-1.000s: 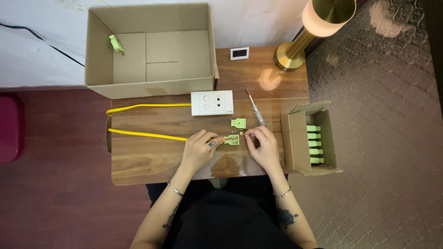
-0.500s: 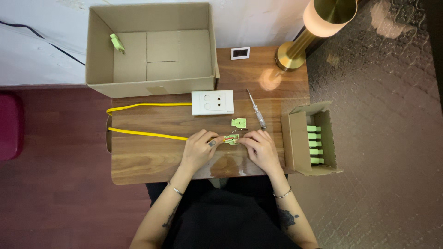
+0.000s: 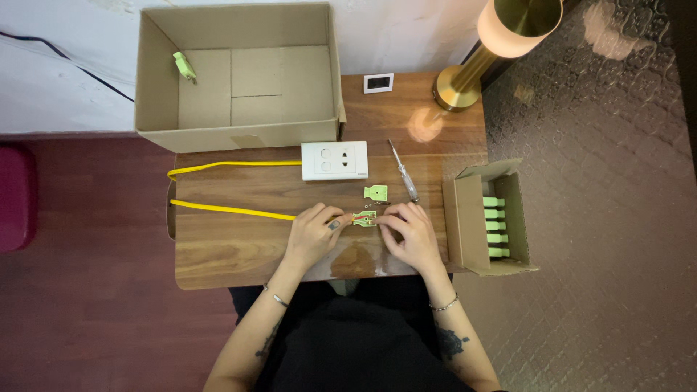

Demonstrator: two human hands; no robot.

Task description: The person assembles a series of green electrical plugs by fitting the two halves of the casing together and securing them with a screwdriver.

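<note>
Now | left hand [image 3: 314,231], right hand [image 3: 408,231] both pinch green plug [image 3: 364,218] | table [image 3: 232,247] bare leftward

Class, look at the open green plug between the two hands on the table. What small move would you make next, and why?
Probably pick up the green cover and fit it over the open plug. The left hand pins the yellow cable at the plug, the right hand touches its other end, wires show inside, and the cover lies loose just behind, next to the screwdriver.
</note>
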